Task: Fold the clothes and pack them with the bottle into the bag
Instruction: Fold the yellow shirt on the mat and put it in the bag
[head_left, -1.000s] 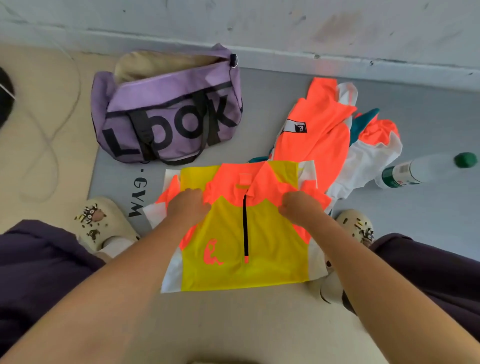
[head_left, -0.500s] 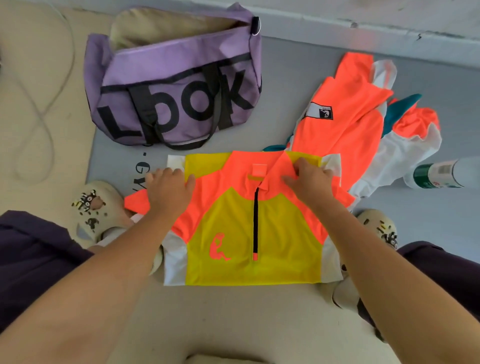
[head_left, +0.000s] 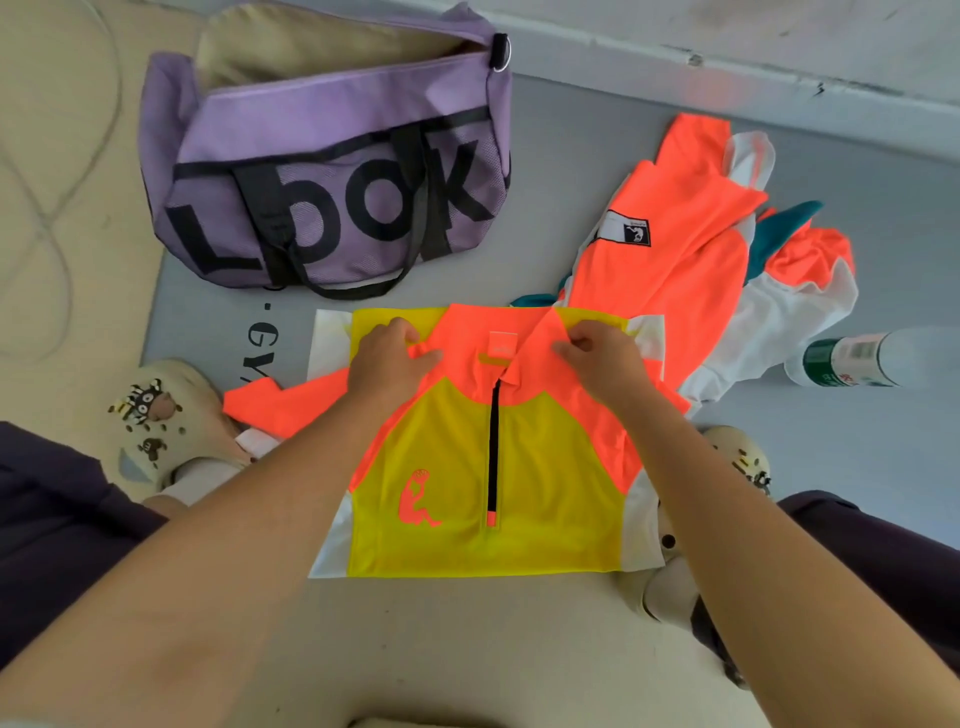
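A yellow and orange zip-neck shirt (head_left: 483, 483) lies flat on the floor in front of me, folded in half across its length. My left hand (head_left: 387, 358) pinches the orange shoulder fabric left of the collar. My right hand (head_left: 597, 356) pinches the shoulder on the other side. One orange sleeve sticks out to the left. A purple duffel bag (head_left: 332, 171) stands open behind the shirt. An orange, white and teal garment (head_left: 691, 260) lies crumpled at the right. Beyond it, at the right edge, a clear bottle (head_left: 872, 358) with a green label lies on its side.
The grey mat (head_left: 831, 441) under the clothes meets a pale wall base at the back. My two cream clogs (head_left: 156, 421) flank the shirt, with dark trouser legs at both sides. A thin cable (head_left: 57, 208) loops on the beige floor at the left.
Both hands moved up from the chest of the shirt to its shoulders and pinched the fabric. The left orange sleeve now lies spread out to the side. The view has shifted lower.
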